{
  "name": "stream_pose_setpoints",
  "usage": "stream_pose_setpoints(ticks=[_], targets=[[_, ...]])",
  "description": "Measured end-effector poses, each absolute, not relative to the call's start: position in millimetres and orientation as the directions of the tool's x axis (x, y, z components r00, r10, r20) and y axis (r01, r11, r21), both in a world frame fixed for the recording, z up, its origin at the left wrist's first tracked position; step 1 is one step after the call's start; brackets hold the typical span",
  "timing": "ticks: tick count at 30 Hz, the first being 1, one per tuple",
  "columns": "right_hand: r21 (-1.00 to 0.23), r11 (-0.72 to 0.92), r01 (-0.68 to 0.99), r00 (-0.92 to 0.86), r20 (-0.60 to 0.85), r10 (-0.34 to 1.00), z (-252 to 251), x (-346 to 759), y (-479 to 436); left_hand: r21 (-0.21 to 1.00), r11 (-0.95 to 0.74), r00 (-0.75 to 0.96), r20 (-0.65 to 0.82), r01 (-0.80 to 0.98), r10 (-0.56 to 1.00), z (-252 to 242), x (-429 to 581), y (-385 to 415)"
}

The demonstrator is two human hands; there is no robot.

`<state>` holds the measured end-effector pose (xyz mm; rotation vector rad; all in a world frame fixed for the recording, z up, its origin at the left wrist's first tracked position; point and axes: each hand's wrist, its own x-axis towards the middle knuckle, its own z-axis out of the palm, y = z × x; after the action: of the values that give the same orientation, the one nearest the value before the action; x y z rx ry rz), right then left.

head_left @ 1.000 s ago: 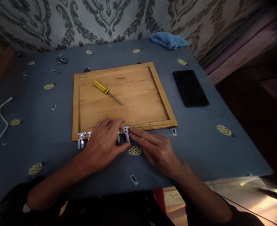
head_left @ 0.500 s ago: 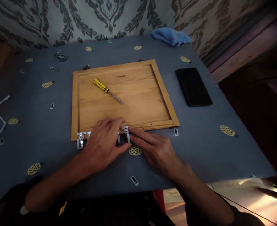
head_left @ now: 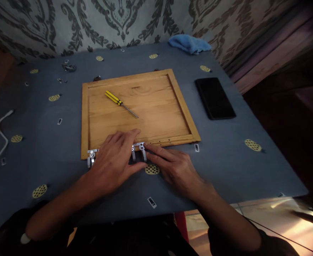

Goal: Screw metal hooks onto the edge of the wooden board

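Observation:
A square wooden panel (head_left: 156,103) with a raised frame lies on the blue table. A silver metal hook rack (head_left: 141,149) runs along its near edge; one hook (head_left: 91,158) shows at the left end. My left hand (head_left: 113,163) lies flat over the middle of the rack, fingers stretched out. My right hand (head_left: 172,167) rests beside it, its fingertips touching the rack's right end. A yellow-handled screwdriver (head_left: 120,103) lies on the panel, untouched.
A black phone (head_left: 215,97) lies right of the panel. A blue cloth (head_left: 189,44) sits at the far edge. Small metal parts (head_left: 68,67) are at the far left, a white cable (head_left: 1,131) at the left. The table's near edge (head_left: 225,202) drops to the floor.
Both hands have stayed on the hook rack, shifting only slightly; the view has wobbled a little.

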<state>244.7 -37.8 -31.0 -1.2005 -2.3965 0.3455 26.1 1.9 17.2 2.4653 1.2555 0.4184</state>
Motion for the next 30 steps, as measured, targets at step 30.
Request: stream_pose_setpoints(ticks=[30], targets=[[-0.346,0.647,0.679,-0.531,0.377,0.759,-25.8,241.8,-35.0,0.401,-0.58,0.575,0.148,0.709,0.805,10.4,31.6,0.3]])
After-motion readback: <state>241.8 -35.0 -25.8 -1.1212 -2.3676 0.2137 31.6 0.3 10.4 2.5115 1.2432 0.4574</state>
